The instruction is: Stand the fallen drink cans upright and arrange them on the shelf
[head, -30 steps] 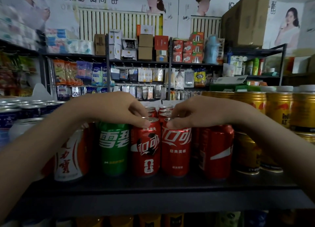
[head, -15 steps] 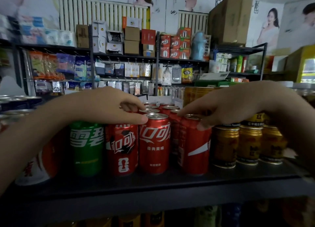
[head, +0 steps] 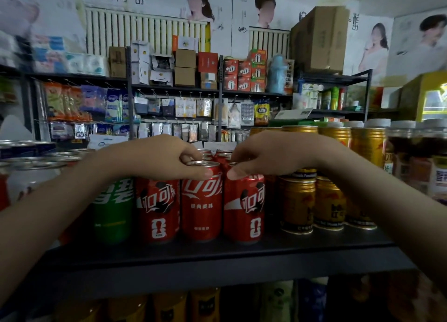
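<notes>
Three red cola cans stand upright in a row near the front of the dark shelf (head: 217,256): a left one (head: 157,210), a middle one (head: 202,200) and a right one (head: 244,208). My left hand (head: 154,157) grips the top rim of the middle can, thumb on its front and fingers over the lid. My right hand (head: 273,153) grips the top of the right can the same way. More red cans stand behind them, mostly hidden by my hands. A green can (head: 112,210) stands upright to the left.
Gold cans (head: 298,203) stand in rows to the right, taller gold cans (head: 367,142) and jars behind them. Silver-topped cans (head: 36,157) fill the left side. A lower shelf holds more cans (head: 169,307). Racks of packaged goods stand across the aisle.
My right hand has moved left off the swoosh-faced can and onto the right front can. The view has swung back left. My left hand stays on the middle can's top.
</notes>
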Demonstrator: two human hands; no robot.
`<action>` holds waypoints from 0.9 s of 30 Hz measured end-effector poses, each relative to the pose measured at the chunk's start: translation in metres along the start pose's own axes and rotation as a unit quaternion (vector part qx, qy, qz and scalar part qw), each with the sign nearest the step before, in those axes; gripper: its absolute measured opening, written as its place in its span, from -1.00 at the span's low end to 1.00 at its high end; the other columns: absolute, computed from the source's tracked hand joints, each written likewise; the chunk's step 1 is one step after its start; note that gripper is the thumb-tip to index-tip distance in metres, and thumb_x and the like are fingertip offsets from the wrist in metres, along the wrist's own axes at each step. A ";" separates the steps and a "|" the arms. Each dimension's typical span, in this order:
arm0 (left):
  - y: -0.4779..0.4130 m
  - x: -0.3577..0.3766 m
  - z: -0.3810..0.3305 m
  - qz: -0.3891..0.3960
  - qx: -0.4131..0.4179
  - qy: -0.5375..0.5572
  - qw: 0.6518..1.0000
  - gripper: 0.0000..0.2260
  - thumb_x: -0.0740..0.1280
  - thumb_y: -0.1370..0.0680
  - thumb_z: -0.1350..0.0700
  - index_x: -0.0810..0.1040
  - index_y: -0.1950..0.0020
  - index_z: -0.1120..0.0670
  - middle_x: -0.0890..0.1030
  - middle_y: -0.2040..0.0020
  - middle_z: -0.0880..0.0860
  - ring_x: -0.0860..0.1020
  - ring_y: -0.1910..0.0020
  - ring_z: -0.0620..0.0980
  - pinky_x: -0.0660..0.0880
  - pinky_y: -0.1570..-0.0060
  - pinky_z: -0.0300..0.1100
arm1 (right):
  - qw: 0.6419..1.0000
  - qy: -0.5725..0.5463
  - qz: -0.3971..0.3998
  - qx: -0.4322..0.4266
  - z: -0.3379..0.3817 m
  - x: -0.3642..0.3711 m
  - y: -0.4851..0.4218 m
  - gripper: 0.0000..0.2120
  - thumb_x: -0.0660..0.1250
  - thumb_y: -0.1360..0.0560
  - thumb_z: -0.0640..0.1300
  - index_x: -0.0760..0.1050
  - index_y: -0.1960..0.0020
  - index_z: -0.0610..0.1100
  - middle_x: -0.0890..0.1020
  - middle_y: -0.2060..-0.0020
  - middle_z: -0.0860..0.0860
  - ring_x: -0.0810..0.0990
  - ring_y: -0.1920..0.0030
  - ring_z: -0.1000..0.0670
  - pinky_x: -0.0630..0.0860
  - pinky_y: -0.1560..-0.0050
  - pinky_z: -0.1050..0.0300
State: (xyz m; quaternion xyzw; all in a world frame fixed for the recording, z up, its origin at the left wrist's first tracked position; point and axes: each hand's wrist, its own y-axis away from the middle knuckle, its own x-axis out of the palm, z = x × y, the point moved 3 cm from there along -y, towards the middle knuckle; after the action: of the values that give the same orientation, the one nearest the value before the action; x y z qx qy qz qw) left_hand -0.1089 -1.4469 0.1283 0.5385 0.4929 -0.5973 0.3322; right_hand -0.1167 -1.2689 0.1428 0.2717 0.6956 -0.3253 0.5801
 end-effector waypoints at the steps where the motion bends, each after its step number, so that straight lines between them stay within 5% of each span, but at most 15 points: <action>1: 0.000 0.000 0.000 -0.001 -0.004 0.008 1.000 -0.28 0.15 -0.26 -0.41 0.41 -0.36 -0.13 0.54 -0.17 -0.11 0.48 -0.01 -0.21 0.35 0.10 -0.41 | 1.000 0.000 -0.011 -0.003 0.000 0.002 0.000 -0.47 0.16 -0.51 0.24 0.46 -0.28 -0.11 0.58 -0.12 0.02 0.55 -0.08 0.03 0.49 -0.10 0.14; 7: 0.006 -0.003 0.001 0.013 -0.009 0.093 0.996 -0.47 0.28 -0.25 -0.35 0.50 -0.17 -0.21 0.57 -0.02 -0.21 0.53 -0.02 -0.24 0.45 -0.01 -0.29 | 0.998 -0.025 -0.065 0.005 -0.001 0.011 0.003 -0.48 0.17 -0.51 0.24 0.53 -0.16 -0.17 0.62 0.00 -0.04 0.59 0.02 0.01 0.51 0.05 0.22; 16: 0.013 -0.006 0.002 0.034 0.002 0.130 0.991 -0.54 0.36 -0.33 -0.29 0.52 -0.20 -0.22 0.64 -0.03 -0.17 0.61 -0.01 -0.16 0.53 -0.10 -0.12 | 0.993 -0.066 -0.093 0.023 -0.002 0.018 0.003 -0.49 0.17 -0.51 0.24 0.54 -0.14 -0.18 0.62 0.00 -0.04 0.59 0.04 0.03 0.46 0.19 0.35; 21: 0.019 -0.017 0.015 0.005 0.018 0.140 0.990 -0.54 0.21 -0.42 -0.29 0.47 -0.27 -0.17 0.51 -0.03 -0.29 0.52 0.01 -0.29 0.44 0.15 -0.35 | 0.990 -0.065 -0.119 0.043 -0.002 0.010 0.004 -0.45 0.12 -0.51 0.26 0.43 -0.31 -0.10 0.56 -0.15 -0.01 0.52 -0.04 0.05 0.44 0.08 0.24; 24: 0.018 -0.037 0.038 -0.037 0.015 0.098 0.994 -0.62 0.19 -0.51 -0.21 0.49 -0.28 -0.14 0.49 -0.07 -0.27 0.49 -0.07 -0.25 0.33 0.12 -0.43 | 0.988 -0.068 -0.131 0.050 -0.003 -0.012 0.002 -0.57 0.10 -0.58 0.16 0.44 -0.32 -0.04 0.54 -0.20 0.03 0.50 -0.13 0.05 0.36 -0.02 0.22; 27: 0.013 -0.048 0.057 0.004 0.008 0.053 0.999 -0.73 0.24 -0.56 -0.10 0.51 -0.25 -0.15 0.48 -0.06 -0.29 0.46 0.01 -0.35 0.31 0.15 -0.49 | 0.995 -0.039 -0.091 0.030 -0.003 -0.031 -0.010 -0.66 0.12 -0.61 0.04 0.41 -0.35 0.03 0.48 -0.29 0.11 0.42 -0.20 0.13 0.28 -0.14 0.23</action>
State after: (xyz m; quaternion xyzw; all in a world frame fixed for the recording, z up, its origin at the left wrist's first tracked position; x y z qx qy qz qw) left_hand -0.1057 -1.5110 0.1686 0.5736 0.5031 -0.5706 0.3038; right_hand -0.1206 -1.2736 0.1753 0.2116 0.6844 -0.4082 0.5659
